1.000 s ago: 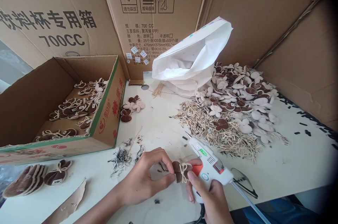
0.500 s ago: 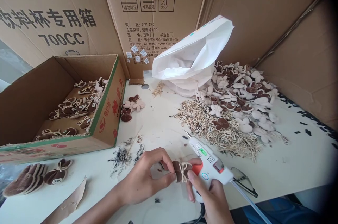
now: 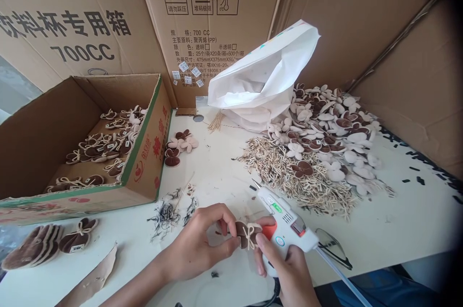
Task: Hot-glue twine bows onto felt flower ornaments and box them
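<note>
Between both hands is a small brown felt piece (image 3: 241, 230) with a cream cord bow on its front. My left hand (image 3: 202, 239) pinches its left edge between thumb and fingers. On its right side, the thumb of my right hand (image 3: 285, 263) presses against it. That same hand is wrapped round a white glue gun (image 3: 284, 217) with an orange trigger; the nozzle points up and to the left, away from the felt piece. Right of the nozzle lies a pile of short cream cords (image 3: 300, 186), with brown and pale felt pieces (image 3: 325, 123) heaped behind it.
An open cardboard box (image 3: 144, 152) with bow-tied pieces stands at left. Nearer are stacked brown pieces (image 3: 36, 246) and a torn scrap (image 3: 96, 275). A white bag (image 3: 267, 80) stands at the back, glasses (image 3: 334, 249) lie right, and dark threads (image 3: 166, 217) lie left of centre.
The whole view has shifted very slightly. Both hands keep their hold, and the felt piece and glue gun stay almost where they were.
</note>
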`<move>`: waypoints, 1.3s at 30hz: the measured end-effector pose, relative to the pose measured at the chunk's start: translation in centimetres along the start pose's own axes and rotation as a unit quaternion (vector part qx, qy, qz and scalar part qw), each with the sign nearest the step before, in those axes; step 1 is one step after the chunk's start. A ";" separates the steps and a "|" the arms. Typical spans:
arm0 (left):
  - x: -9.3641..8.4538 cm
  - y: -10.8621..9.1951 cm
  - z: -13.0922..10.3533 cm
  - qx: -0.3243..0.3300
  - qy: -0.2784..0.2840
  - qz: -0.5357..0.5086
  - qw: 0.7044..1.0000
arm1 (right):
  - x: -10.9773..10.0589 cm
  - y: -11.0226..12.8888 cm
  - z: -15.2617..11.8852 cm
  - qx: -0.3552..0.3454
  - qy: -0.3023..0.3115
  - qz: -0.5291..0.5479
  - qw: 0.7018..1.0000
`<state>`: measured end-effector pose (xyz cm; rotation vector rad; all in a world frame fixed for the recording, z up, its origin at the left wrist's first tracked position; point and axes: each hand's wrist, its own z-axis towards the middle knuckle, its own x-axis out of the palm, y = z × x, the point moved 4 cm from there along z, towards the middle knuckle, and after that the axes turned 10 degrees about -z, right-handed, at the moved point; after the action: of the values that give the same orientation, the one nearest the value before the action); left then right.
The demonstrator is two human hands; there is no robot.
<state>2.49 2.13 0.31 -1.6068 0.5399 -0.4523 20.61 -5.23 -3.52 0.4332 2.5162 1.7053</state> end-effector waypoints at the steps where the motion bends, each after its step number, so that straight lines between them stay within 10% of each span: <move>1: 0.0 0.1 0.0 -0.003 -0.002 0.001 1.000 | 0.0 0.0 0.0 0.001 -0.003 0.001 1.000; 39: 0.5 0.7 0.0 -0.037 0.044 0.029 0.998 | 0.0 0.0 -0.1 0.026 -0.021 0.028 0.999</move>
<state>2.84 1.74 -0.40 -1.6432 0.6739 -0.4652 20.54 -5.32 -3.51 0.5415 2.5466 1.6355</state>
